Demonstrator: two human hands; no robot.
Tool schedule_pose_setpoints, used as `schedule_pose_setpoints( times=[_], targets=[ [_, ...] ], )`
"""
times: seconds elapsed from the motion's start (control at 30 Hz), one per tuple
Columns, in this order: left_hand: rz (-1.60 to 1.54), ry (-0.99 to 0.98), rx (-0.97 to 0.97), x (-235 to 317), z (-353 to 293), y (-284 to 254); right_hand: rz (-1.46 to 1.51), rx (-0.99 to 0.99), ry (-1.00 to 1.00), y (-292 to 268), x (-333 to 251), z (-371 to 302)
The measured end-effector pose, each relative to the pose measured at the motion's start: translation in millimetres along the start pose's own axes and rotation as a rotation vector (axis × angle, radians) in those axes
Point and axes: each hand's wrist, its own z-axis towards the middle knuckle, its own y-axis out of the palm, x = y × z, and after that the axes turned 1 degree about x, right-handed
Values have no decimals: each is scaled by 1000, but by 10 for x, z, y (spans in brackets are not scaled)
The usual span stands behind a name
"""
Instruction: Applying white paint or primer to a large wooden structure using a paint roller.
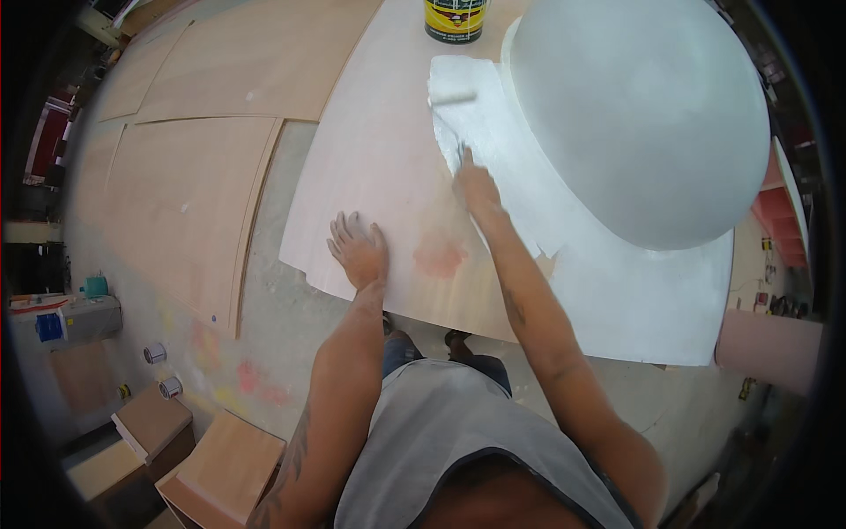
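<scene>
My right hand (477, 188) is closed round the handle of a paint roller (454, 95), whose white sleeve rests on wet white paint near the far edge of the painted area. Flat on the bare wood, my left hand (359, 251) lies with its fingers spread. Both arms reach over a large pale wooden panel (370, 167), partly coated white along its right side. On the panel's right sits a big smooth white dome (643, 115) with a rim at its base. A reddish smudge (440, 256) marks the bare wood between my hands.
A yellow and dark green paint can (455, 19) stands at the panel's far edge. Plywood sheets (203, 194) lie to the left. Wooden boxes (220, 467), small tins (155, 353) and a grey case (91, 316) are at the lower left. A pink cylinder (769, 351) is at the right.
</scene>
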Motion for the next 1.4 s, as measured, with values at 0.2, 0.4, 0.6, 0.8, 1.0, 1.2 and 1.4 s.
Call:
schedule_pose_setpoints(
  times=[0.2,0.4,0.6,0.8,1.0,1.2,1.4],
  targets=[
    [-10,18,12,-112,-21,88,30,25,5,670,987,-3080],
    [-133,13,-37,-187,-54,28,10,-10,163,555,578,-3556],
    [-172,123,-119,-145,-35,-128,20,214,183,525,-253,-1177],
    [-256,637,-274,-913,243,-177,175,180,282,657,-908,-1250],
    [-718,574,-579,-2631,477,-339,85,214,251,1907,-482,-3525],
    [-106,209,-1217,-5221,-618,-351,174,297,288,1653,-638,-4847],
    [-332,-278,-1637,-5273,-1087,-434,203,279,246,1715,-673,-3687]
  ],
)
